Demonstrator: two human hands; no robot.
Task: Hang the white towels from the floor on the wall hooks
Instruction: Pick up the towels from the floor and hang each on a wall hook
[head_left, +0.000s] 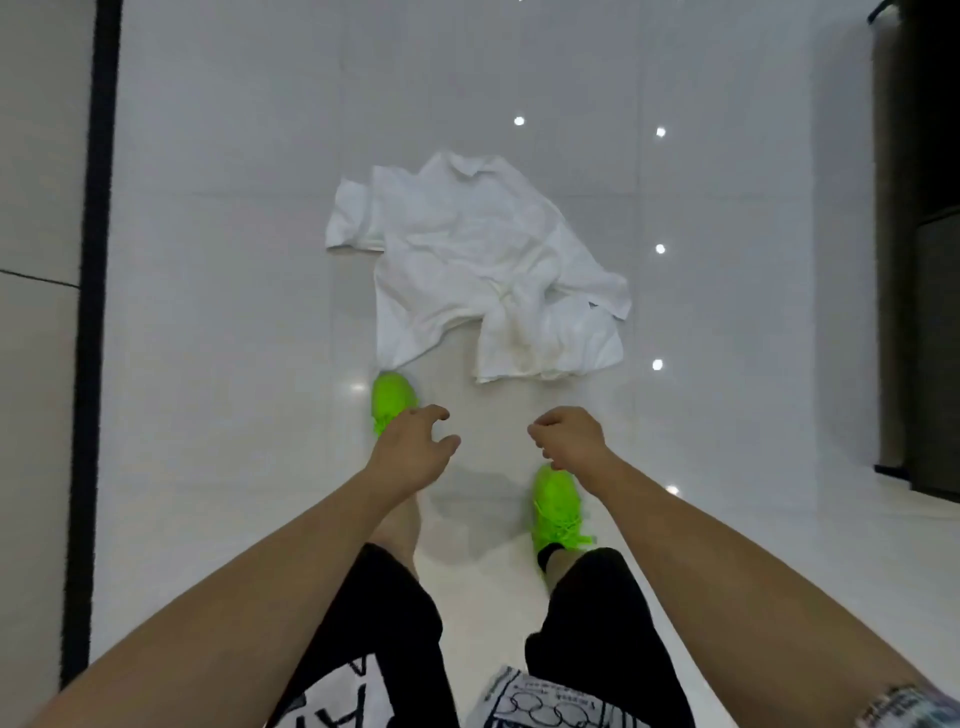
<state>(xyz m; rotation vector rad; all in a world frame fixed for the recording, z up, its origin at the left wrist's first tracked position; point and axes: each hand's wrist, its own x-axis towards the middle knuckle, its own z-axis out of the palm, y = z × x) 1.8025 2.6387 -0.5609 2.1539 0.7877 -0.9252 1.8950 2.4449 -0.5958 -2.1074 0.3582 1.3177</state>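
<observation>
A printed black-and-white shirt hem (524, 701) and black shorts (384, 639) fill the bottom edge, closest of all, with two bare forearms reaching forward and down over them. On the far left a dark vertical strip (96, 260) runs along the edge of the glossy white floor (234, 208). The left hand (410, 441) hangs above the floor with its fingers (434, 413) loosely curled and spread, holding nothing; it overlaps the left bright green shoe (389, 397), whose toe lies just beside the near left corner of the towels. The white towels (478, 270) lie crumpled in a heap on the floor ahead of both feet, apart from either hand, their edges folded over one another so that it is hard to tell how many there are. The right hand (569, 439) hovers with its fingers curled inward, empty as well, above the right green shoe (558, 506), which stands further back than the left one. Small bright light reflections dot the tiles to the right of the towels. A dark cabinet (924, 260) stands at the right edge.
</observation>
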